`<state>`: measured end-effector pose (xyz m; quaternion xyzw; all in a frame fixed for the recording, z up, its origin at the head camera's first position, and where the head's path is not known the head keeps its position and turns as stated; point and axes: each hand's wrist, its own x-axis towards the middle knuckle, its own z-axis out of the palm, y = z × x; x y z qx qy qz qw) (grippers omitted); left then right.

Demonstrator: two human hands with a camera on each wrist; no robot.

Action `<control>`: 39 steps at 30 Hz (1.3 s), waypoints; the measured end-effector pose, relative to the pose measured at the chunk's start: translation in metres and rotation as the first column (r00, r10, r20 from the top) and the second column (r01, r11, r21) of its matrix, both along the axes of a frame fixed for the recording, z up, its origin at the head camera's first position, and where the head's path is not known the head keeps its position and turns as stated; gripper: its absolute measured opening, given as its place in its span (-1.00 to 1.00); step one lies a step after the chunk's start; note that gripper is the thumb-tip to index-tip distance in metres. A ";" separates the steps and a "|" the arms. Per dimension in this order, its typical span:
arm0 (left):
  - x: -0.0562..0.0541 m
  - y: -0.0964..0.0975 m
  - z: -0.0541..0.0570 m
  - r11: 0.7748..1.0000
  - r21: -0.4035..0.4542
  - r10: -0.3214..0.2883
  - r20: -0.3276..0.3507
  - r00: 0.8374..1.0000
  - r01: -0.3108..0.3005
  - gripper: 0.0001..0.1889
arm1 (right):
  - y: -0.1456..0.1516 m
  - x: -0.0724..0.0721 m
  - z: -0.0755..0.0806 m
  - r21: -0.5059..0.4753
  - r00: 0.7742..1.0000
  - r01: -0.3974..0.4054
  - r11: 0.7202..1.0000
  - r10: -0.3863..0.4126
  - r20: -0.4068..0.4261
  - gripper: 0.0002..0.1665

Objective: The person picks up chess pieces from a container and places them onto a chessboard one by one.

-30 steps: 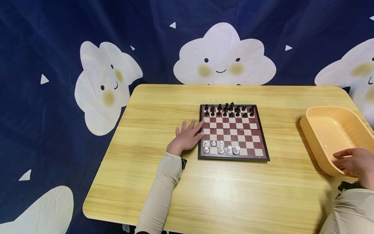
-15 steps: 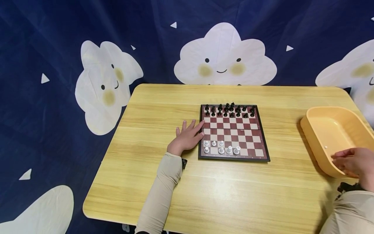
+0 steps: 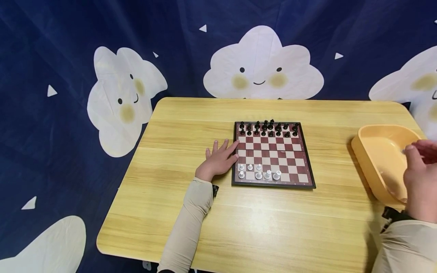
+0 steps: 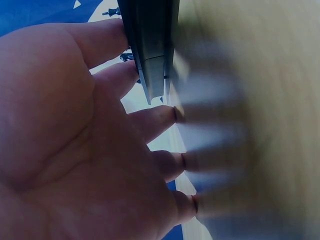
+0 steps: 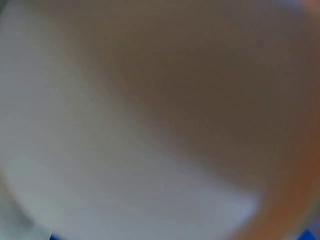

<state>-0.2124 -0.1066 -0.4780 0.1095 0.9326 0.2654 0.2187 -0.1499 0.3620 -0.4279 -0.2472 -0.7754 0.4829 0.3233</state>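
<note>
A checkered chess board (image 3: 269,151) lies on the wooden table, with black chess pieces (image 3: 271,133) in two rows at its far side. Several white chess pieces (image 3: 258,175) stand at the near left. My left hand (image 3: 218,161) is spread, its thumb and index finger touching the board's left edge, the other fingers on the tabletop. Over the yellow bin (image 3: 365,167), my right hand (image 3: 421,182) is raised with curled fingers and pinches a small pale piece (image 3: 403,151), apparently a white chess piece, mostly hidden by the fingers. The right wrist view is a blur.
The yellow bin stands at the table's right side, with small pale shapes inside near its left wall. Bare wooden tabletop (image 3: 338,159) lies between board and bin. A dark blue curtain (image 3: 184,68) with white clouds hangs behind the table.
My right hand has lifted from low inside the bin, rising and turning so the fingers point up. The left hand and the pieces on the board have stayed put.
</note>
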 end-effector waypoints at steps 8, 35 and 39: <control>0.000 -0.001 0.000 1.000 -0.003 -0.004 0.000 1.000 0.004 -0.37 | -0.081 -0.011 0.026 -0.139 0.739 -0.225 0.964 0.076 -0.669 -0.77; 0.000 0.001 0.001 1.000 -0.002 -0.003 0.008 1.000 0.003 -0.37 | -0.180 -0.011 0.019 0.288 0.484 -0.488 0.824 0.531 -0.696 -0.81; 0.000 0.000 0.002 1.000 -0.006 -0.002 0.004 1.000 0.002 -0.38 | -0.172 -0.012 0.006 0.461 0.514 -0.541 0.703 0.710 -0.481 -0.91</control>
